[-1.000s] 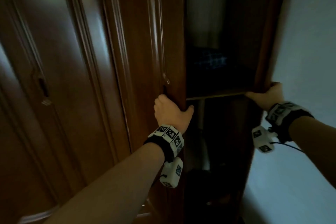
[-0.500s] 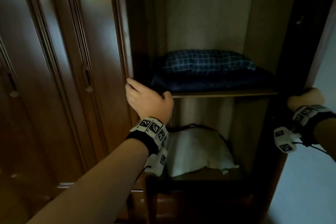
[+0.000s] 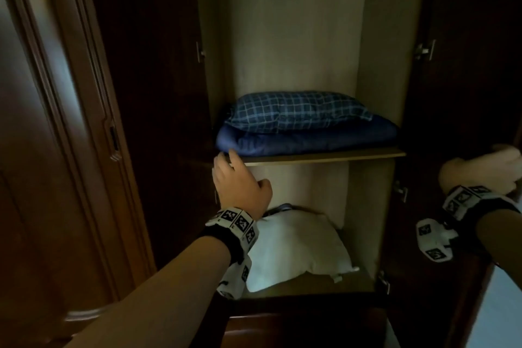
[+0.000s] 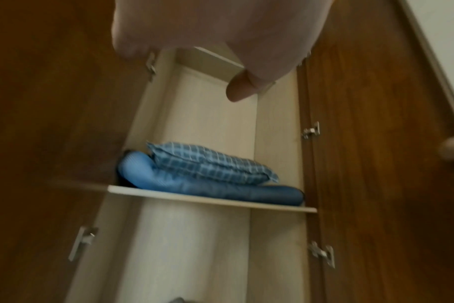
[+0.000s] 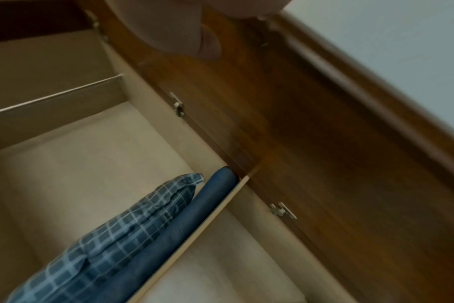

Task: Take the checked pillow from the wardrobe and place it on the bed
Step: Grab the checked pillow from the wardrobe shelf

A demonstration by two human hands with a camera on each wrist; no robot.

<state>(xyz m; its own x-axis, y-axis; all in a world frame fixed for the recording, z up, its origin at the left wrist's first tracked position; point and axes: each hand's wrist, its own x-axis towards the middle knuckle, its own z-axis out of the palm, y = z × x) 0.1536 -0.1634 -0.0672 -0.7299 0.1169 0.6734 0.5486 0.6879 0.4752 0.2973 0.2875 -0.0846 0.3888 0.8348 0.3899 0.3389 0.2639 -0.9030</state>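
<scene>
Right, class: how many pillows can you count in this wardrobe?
2. The checked pillow lies on a folded blue blanket on the upper shelf; a white pillow sits on the shelf below. Others may be hidden.

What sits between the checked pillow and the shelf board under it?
In the head view, a folded plain dark-blue quilt lies between the blue checked pillow and the pale wooden shelf board.
</scene>
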